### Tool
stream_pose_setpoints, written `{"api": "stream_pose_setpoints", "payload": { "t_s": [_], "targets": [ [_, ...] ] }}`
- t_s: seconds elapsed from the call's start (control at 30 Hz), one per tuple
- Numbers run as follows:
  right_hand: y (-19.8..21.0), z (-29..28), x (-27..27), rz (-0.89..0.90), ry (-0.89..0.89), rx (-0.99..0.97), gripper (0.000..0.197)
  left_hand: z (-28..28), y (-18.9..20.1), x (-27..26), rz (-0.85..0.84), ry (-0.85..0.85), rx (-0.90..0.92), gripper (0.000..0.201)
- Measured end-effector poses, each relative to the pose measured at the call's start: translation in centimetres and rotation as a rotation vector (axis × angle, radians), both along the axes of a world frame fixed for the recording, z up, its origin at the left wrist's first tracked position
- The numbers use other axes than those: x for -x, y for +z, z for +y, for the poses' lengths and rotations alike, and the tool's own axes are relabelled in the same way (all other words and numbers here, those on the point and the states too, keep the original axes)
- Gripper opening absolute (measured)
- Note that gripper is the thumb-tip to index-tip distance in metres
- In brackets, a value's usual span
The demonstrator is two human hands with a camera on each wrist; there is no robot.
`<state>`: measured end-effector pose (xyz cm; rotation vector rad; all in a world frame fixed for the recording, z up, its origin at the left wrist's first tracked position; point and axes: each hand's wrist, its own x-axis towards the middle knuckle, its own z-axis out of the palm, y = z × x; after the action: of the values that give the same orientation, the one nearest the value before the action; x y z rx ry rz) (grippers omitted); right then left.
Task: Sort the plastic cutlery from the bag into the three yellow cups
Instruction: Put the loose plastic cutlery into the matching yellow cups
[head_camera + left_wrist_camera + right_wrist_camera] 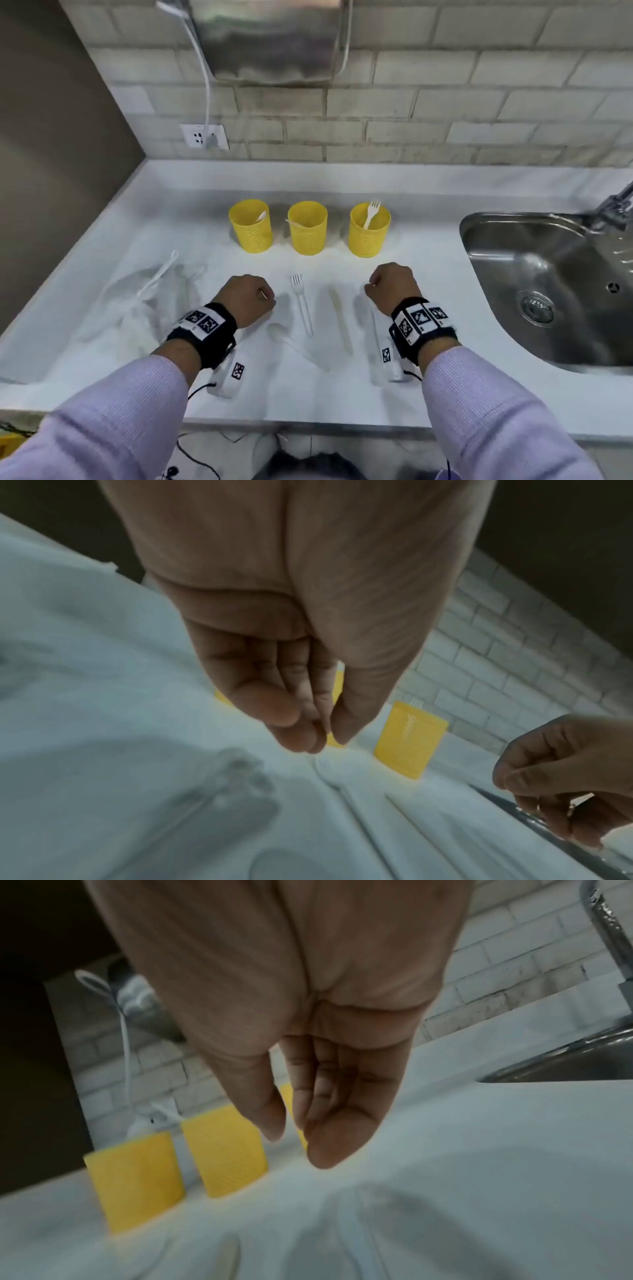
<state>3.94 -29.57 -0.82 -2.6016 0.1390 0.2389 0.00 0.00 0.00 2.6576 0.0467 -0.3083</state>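
- Your lilac sleeves (pixel 113 425) fill the near edge of the head view, each wrist wrapped in a black band with printed markers.
- Your left hand (pixel 245 296) hovers over the white counter (pixel 428 260), fingers loosely curled with the fingertips (pixel 301 739) close to the thumb; it holds nothing.
- Your right hand (pixel 390 287) hangs the same way, fingers bent and bunched, nothing in it.
- Between your hands, on the counter, lie a fork (pixel 301 303) and a knife (pixel 340 320), side by side and apart; a spoon (pixel 291 342) lies just nearer you than the fork.
- Beyond the fork stand the three yellow cups (pixel 307 228) in a row: the left one shows a spoon tip, the middle one a pale handle at its rim, the right one a fork upright.
- Left of the fork, past your left hand, lies the clear plastic bag (pixel 137 308), crumpled.
- Right of the fork, well apart, is the steel sink (pixel 548 274).
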Motion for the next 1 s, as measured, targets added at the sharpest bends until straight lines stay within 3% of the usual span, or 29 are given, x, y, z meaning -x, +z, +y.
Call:
{"api": "stream_pose_setpoints", "payload": {
  "t_s": [0.2,0.47,0.67,1.0],
  "targets": [
    [-1.4,0.4,0.8,0.231,0.023,0.263,0.027,-3.7,-2.4,-0.9,0.131,0.027,0.003,0.015],
    [-2.1,0.5,0.6,0.200,-0.021,0.222,0.024,-10.8,-2.6,-1.5,0.132,-0.041,0.052,0.028],
    [-1.7,0.3,0.6,0.193,0.004,0.219,0.015,-13.7,-3.3,-1.5,0.176,-0.027,-0.083,0.060],
    [-1.4,-2.4,1.5,0.259,0.015,0.095,0.012,-14.8,-3.1,-1.6,0.227,-0.009,-0.095,0.015]
  ]
}}
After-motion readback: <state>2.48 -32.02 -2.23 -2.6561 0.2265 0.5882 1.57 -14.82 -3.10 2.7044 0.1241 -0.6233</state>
